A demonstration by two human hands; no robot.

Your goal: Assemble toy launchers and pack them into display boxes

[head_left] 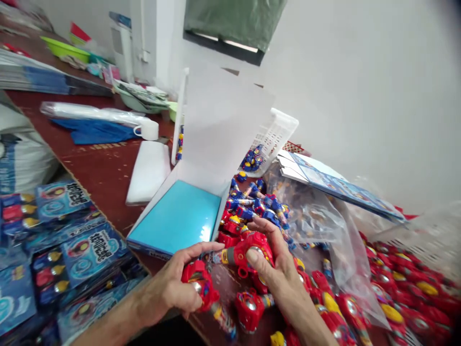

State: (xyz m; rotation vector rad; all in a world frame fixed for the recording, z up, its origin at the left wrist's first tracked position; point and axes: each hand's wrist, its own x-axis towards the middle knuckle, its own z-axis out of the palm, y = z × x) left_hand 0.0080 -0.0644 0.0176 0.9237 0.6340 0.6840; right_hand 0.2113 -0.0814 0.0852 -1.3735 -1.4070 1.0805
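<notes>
My left hand is closed around a red toy with a silver round centre. A printed clear tube sticks out from it toward the lower right. Just to the right, my right hand grips a second red toy, the thumb on its round centre and its tube pointing left. An open white box with a shiny turquoise panel inside stands beyond my left hand. Another red toy lies on the table between my wrists.
Blue toys are heaped behind my right hand, near a white plastic basket. More red toys fill the right side by clear plastic bags. Packed blue boxes are stacked left, below the table edge. A white mug stands further back.
</notes>
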